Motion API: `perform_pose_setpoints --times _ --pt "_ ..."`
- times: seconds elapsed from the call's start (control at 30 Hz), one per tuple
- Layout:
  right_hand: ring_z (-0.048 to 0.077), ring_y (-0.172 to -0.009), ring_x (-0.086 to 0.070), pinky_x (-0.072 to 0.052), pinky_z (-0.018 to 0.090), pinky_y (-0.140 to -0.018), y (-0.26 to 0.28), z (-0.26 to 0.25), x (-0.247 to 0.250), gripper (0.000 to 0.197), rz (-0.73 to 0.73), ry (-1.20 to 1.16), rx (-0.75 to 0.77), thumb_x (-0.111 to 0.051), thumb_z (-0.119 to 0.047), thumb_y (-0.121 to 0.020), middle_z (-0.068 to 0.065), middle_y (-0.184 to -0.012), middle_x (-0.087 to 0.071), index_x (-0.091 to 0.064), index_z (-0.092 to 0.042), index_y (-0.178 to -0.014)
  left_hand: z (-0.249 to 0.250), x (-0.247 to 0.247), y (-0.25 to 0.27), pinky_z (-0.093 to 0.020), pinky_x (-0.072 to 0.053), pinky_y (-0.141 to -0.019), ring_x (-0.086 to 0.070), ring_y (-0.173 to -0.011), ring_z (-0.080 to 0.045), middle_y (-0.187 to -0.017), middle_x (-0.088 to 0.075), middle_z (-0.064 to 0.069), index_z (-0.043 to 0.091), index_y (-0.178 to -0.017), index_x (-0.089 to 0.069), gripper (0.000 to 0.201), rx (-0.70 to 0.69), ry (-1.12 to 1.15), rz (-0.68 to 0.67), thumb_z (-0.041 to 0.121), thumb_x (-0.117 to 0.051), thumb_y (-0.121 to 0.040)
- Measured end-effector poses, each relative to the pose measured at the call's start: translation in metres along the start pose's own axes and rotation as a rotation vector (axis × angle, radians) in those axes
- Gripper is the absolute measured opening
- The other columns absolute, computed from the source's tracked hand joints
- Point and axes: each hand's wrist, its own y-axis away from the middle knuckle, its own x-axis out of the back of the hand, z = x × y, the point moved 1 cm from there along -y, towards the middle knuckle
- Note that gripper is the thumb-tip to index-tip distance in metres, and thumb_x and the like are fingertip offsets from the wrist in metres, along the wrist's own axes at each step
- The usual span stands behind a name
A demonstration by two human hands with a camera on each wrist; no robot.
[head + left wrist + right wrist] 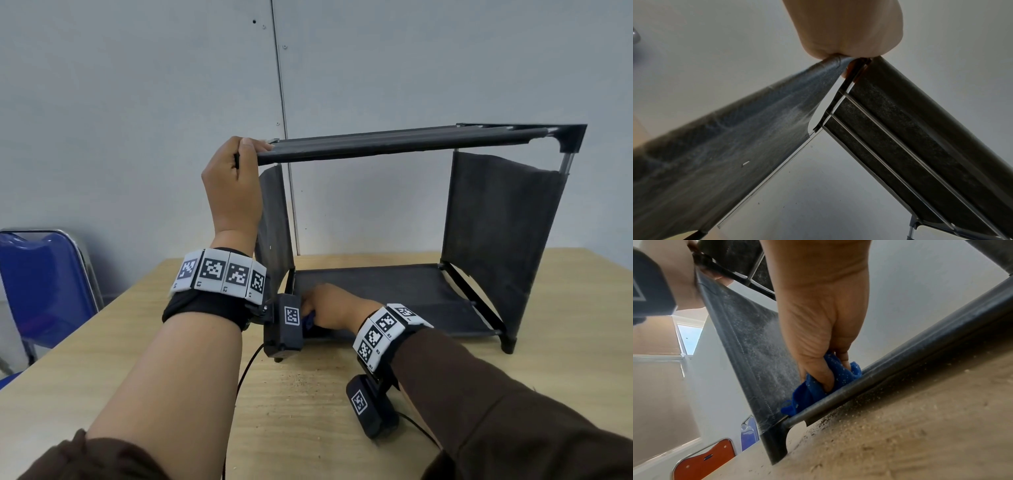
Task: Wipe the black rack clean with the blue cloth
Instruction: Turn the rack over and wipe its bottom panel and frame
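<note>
Left hand (pixel 230 192) grips black rack (pixel 404 142) top corner; right hand (pixel 824 331) clutches blue cloth (pixel 813 391) on the rack's lower shelf, front-left corner. Brace firmly w/ left; drag dust outward.

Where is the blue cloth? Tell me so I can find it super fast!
Find the wooden table with the black rack standing on it. Look at the rack's bottom shelf, at its near left corner, where the right hand presses down. The blue cloth is bunched under those fingers, the only bright blue thing on the rack.
</note>
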Motion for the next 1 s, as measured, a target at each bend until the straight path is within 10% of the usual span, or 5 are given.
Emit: perform_pose_setpoints --times 0.23,0.4,0.5,0.63,1.0 --pt "0.027 -0.107 -0.057 -0.040 0.027 -0.082 0.015 -0.004 0.003 0.041 -0.033 -0.242 -0.087 -0.046 0.000 -0.091 0.012 -0.124 -0.062 -0.061 -0.016 -0.126 0.000 0.001 -0.001 -0.032 -0.052 -0.086 -0.068 -0.090 -0.011 -0.087 -0.073 -0.002 0.006 -0.079 -0.067 0.034 0.025 0.019 -0.008 0.016 -0.040 -0.096" --pt "0.031 -0.109 -0.061 -0.048 0.039 -0.096 0.033 0.012 0.019 0.032 0.092 -0.616 -0.163 -0.051 -0.004 -0.091 0.016 -0.116 -0.065 -0.062 -0.012 -0.120 0.001 0.002 -0.001 -0.031 -0.052 -0.086 -0.067 -0.090 -0.010 -0.087 -0.073 -0.002 0.005 -0.079 -0.067 0.034 0.032 0.017 -0.020 0.017 -0.040 -0.096" --pt "0.030 -0.103 -0.061 -0.049 0.028 -0.080 0.041 0.026 0.028 0.038 0.250 -0.457 -0.313 -0.044 -0.003 -0.094 0.014 -0.118 -0.064 -0.063 -0.018 -0.123 0.003 0.002 0.001 -0.025 -0.051 -0.084 -0.067 -0.090 -0.007 -0.088 -0.073 -0.001 0.004 -0.079 -0.067 0.034 0.040 0.016 -0.017 0.016 -0.039 -0.096" --pt "0.031 -0.109 -0.059 -0.048 0.034 -0.095 0.040 0.036 0.022 0.033 0.065 -0.127 -0.520 -0.052 -0.028 -0.093 0.007 -0.124 -0.062 -0.064 -0.016 -0.120 0.005 0.000 0.002 -0.024 -0.051 -0.086 -0.067 -0.091 -0.006 -0.088 -0.073 0.000 0.004 -0.080 -0.067 0.033 0.064 0.034 -0.014 0.015 -0.040 -0.096" --pt "0.032 -0.112 -0.058 -0.049 0.036 -0.096 0.029 0.007 0.000 0.037 -0.018 -0.107 -0.372 -0.045 -0.017 -0.095 0.014 -0.125 -0.061 -0.061 -0.011 -0.128 0.004 -0.003 0.003 -0.020 -0.050 -0.081 -0.066 -0.092 -0.008 -0.091 -0.073 0.000 0.006 -0.080 -0.066 0.032 0.082 0.045 0.004 0.017 -0.040 -0.097"
